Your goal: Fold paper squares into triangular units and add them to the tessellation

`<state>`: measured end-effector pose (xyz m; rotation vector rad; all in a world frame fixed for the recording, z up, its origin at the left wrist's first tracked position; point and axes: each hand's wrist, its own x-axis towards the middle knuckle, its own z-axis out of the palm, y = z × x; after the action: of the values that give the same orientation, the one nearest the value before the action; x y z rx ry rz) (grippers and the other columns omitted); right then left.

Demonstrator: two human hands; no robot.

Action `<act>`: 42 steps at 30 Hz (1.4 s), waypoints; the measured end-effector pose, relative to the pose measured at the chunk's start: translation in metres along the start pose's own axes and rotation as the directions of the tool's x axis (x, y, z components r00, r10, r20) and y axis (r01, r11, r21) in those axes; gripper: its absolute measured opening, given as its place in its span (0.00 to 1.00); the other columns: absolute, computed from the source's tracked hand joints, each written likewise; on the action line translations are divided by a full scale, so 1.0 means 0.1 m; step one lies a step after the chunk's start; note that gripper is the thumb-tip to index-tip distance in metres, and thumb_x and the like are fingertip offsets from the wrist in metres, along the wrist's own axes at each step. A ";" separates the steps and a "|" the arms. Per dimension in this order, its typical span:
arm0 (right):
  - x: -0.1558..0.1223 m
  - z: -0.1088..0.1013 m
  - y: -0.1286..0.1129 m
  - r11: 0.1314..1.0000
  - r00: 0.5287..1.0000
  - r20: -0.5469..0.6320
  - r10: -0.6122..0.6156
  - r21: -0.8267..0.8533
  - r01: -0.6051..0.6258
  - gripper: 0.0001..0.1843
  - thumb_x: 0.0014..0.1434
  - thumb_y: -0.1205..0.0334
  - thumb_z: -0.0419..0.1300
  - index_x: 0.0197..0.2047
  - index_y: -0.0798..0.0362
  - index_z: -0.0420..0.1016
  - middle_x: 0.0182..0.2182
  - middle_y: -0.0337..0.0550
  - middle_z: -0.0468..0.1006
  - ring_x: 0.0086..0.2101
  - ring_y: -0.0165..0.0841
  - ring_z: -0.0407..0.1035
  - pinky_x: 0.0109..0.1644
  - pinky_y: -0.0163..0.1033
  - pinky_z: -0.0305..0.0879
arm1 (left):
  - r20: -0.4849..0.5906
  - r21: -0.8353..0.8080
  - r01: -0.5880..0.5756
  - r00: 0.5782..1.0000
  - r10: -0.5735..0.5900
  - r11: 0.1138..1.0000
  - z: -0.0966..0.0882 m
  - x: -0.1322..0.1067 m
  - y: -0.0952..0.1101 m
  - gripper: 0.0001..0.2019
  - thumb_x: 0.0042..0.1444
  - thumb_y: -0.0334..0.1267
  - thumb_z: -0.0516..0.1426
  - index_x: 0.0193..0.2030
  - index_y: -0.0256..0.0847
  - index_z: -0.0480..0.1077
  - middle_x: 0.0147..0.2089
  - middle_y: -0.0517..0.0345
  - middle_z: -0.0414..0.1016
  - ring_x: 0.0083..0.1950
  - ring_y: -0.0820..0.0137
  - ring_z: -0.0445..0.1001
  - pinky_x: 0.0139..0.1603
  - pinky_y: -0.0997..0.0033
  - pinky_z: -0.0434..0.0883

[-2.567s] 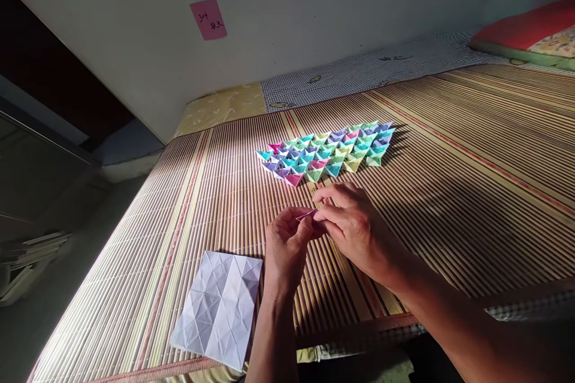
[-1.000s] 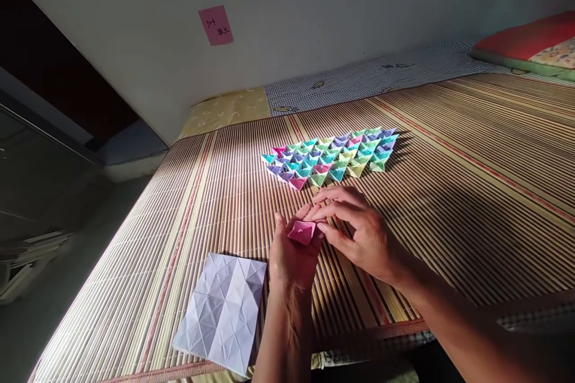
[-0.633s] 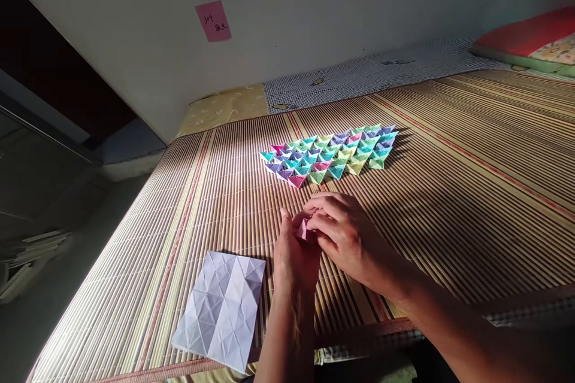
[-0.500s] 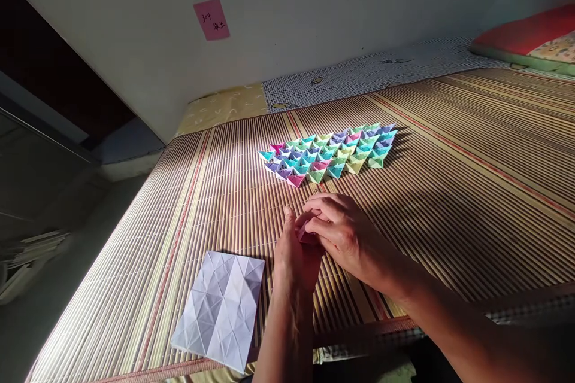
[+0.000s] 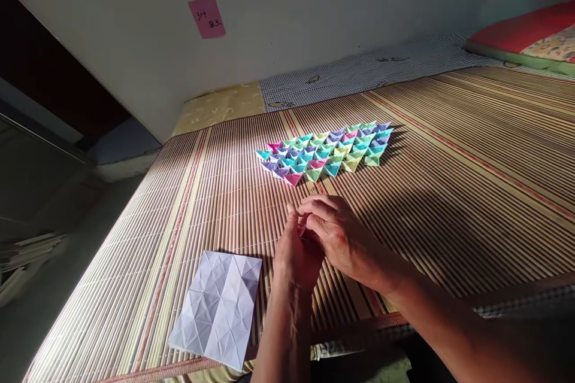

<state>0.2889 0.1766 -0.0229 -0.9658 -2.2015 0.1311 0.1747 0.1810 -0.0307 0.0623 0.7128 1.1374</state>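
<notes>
My left hand and my right hand are closed together over the mat, both on a small piece of folded pink paper. Most of that paper is hidden by the fingers. Beyond my hands, several small folded paper boats stand in slanted rows, coloured pink, teal, green, yellow and purple. To the left of my left forearm lies a stack of creased pale lilac paper, marked with a grid of folds.
A striped bamboo mat covers the bed. A pink note with handwriting is stuck on the wall behind. At the far right lies a red and green cushion. The mat's front edge runs beneath my forearms.
My right fingers have drawn in closer to my left thumb, covering more of the pink paper. The whole view has shifted slightly. The boats and the lilac stack stay in place.
</notes>
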 end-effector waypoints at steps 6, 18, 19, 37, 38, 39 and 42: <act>0.00 0.08 -0.02 0.997 0.998 -0.030 0.060 0.040 -0.059 0.09 0.62 0.77 0.60 0.35 0.53 0.74 0.46 0.48 0.79 0.52 0.42 0.70 0.60 0.51 0.65 | -0.015 -0.007 0.084 0.996 -0.084 0.996 0.05 -0.03 0.05 0.32 0.72 0.53 0.42 0.39 0.29 0.78 0.43 0.36 0.80 0.55 0.52 0.79 0.57 0.55 0.75; 0.00 -0.16 0.09 0.901 0.934 -0.034 0.356 0.278 -0.333 0.06 0.63 0.69 0.60 0.35 0.51 0.76 0.33 0.41 0.82 0.28 0.32 0.74 0.33 0.36 0.71 | -0.087 0.013 -0.020 0.996 0.021 1.000 -0.03 0.00 0.15 0.29 0.71 0.53 0.47 0.45 0.26 0.78 0.37 0.38 0.82 0.43 0.54 0.82 0.52 0.49 0.78; -0.01 -0.13 0.08 0.884 0.922 0.003 0.387 0.283 -0.372 0.05 0.62 0.69 0.61 0.35 0.51 0.75 0.31 0.40 0.82 0.27 0.31 0.74 0.31 0.34 0.70 | -0.092 0.006 -0.018 0.996 0.019 1.000 -0.03 0.01 0.14 0.29 0.71 0.52 0.47 0.45 0.25 0.78 0.36 0.39 0.82 0.42 0.55 0.83 0.52 0.50 0.78; -0.10 -0.01 0.38 0.852 0.852 0.028 0.522 0.034 -0.523 0.10 0.57 0.71 0.57 0.25 0.51 0.68 0.20 0.36 0.73 0.21 0.30 0.65 0.27 0.35 0.54 | -0.292 0.178 -0.381 0.860 0.419 0.907 -0.10 0.05 0.16 0.20 0.71 0.43 0.49 0.41 0.34 0.79 0.51 0.37 0.81 0.56 0.61 0.79 0.61 0.64 0.72; -0.11 0.00 0.42 0.849 0.850 0.031 0.526 0.033 -0.527 0.10 0.57 0.71 0.57 0.25 0.51 0.68 0.20 0.36 0.73 0.21 0.29 0.65 0.27 0.35 0.54 | -0.306 0.169 -0.403 0.846 0.437 0.899 -0.10 0.06 0.18 0.20 0.71 0.42 0.49 0.41 0.34 0.79 0.51 0.37 0.81 0.56 0.60 0.79 0.62 0.62 0.71; -0.12 0.01 0.45 0.847 0.848 0.035 0.529 0.035 -0.531 0.10 0.56 0.71 0.57 0.25 0.52 0.68 0.20 0.36 0.73 0.21 0.29 0.65 0.27 0.34 0.54 | -0.317 0.161 -0.423 0.833 0.453 0.891 -0.11 0.07 0.19 0.19 0.71 0.42 0.49 0.41 0.34 0.78 0.51 0.37 0.81 0.56 0.60 0.79 0.63 0.60 0.70; -0.14 0.04 0.50 0.843 0.843 0.044 0.536 0.036 -0.537 0.09 0.57 0.71 0.57 0.25 0.52 0.69 0.21 0.37 0.74 0.22 0.29 0.66 0.28 0.34 0.55 | -0.341 0.141 -0.479 0.798 0.497 0.866 -0.12 0.09 0.22 0.18 0.70 0.43 0.49 0.41 0.34 0.78 0.51 0.38 0.81 0.57 0.59 0.79 0.65 0.59 0.69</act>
<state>0.3230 0.2038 -0.0514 -1.5438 -1.8856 0.4590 0.1526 0.1943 -0.0357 0.0773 1.1009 1.6576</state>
